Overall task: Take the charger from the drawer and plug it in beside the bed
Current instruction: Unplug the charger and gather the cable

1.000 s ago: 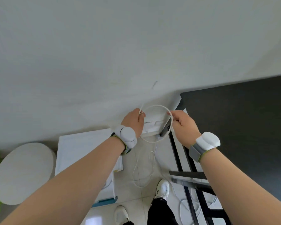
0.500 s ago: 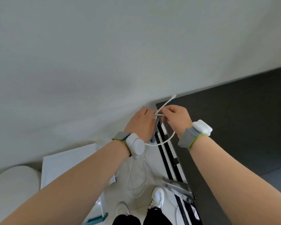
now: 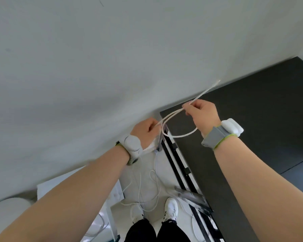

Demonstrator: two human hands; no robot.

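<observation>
A white charger cable (image 3: 180, 136) runs in a loop between my two hands, close to the pale wall. My left hand (image 3: 144, 131) is closed on one part of it, next to the corner of the dark bed (image 3: 252, 119). My right hand (image 3: 202, 114) pinches the cable higher up over the bed, and the free end (image 3: 215, 84) sticks out past my fingers toward the wall. More cable hangs down from my left hand to the floor (image 3: 154, 186). The charger's plug block is hidden by my left hand or out of view.
A white bedside unit (image 3: 47, 187) stands low on the left, with a round white stool (image 3: 5, 212) beyond it. The bed's black frame rails (image 3: 180, 165) run down the middle. Loose white cables lie on the pale floor around my white shoes (image 3: 171, 208).
My right hand has moved up and to the right, away from my left hand, drawing the cable loop out over the bed. The view has shifted toward the bed.
</observation>
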